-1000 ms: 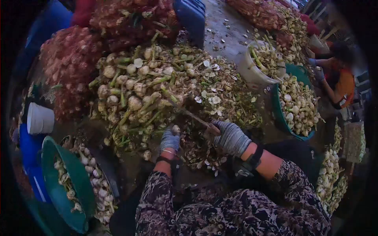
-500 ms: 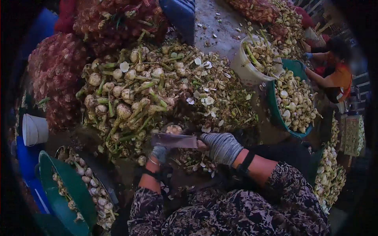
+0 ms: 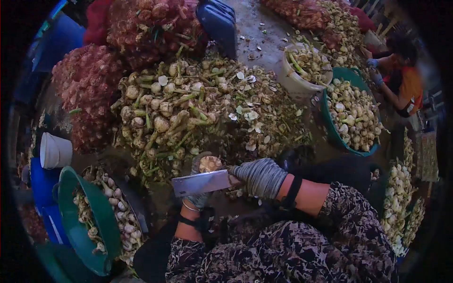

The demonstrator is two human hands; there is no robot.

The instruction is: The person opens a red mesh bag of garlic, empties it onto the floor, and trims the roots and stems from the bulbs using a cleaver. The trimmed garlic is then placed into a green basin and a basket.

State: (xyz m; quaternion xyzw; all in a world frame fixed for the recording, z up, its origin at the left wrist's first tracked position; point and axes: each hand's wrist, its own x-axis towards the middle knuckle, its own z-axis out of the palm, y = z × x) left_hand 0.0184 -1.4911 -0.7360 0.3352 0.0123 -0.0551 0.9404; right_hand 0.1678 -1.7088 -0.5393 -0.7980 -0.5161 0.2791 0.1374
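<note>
My right hand (image 3: 259, 177), in a grey glove, grips the handle of a broad cleaver (image 3: 200, 183) whose blade lies flat and points left. My left hand (image 3: 199, 198), also gloved, is mostly hidden behind the blade and holds up a garlic bulb (image 3: 210, 163) just above it. Directly in front of both hands lies a big heap of garlic bulbs with green stalks (image 3: 170, 113). My patterned sleeves and lap fill the bottom of the view.
A green basin of trimmed garlic (image 3: 82, 214) stands at my lower left, beside a white cup (image 3: 55, 151). Another green basin (image 3: 351, 115) and a white bucket (image 3: 299, 73) stand at the right. A person in orange (image 3: 403, 80) works beyond them. Red mesh sacks (image 3: 87, 89) lie at the left.
The cleaver swung from pointing up into the pile to lying flat and level in front of me. My left hand has lifted a bulb up behind the blade.
</note>
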